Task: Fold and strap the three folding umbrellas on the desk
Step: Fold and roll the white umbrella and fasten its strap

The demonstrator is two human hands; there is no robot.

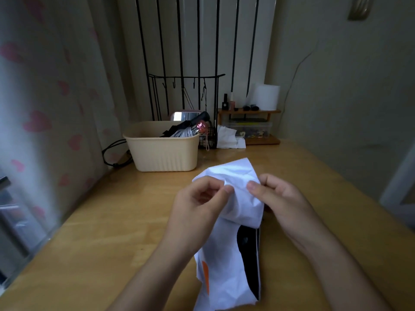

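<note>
A white folding umbrella [231,257] with a black inner lining and an orange mark lies loose on the wooden desk [94,239], running from the middle towards me. My left hand [199,203] pinches its white fabric near the far end. My right hand [278,198] grips the same fabric from the right side. Two other umbrellas stand in a beige basket [164,153] at the back: a black umbrella [190,124] and a silvery umbrella with a pink handle [197,129].
A black wire rack [186,95] stands behind the basket. At the back right a wooden shelf [251,122] holds small bottles, a clear box and a white roll. Crumpled white tissue [229,138] lies beside it. A curtain with pink hearts [45,122] hangs at the left.
</note>
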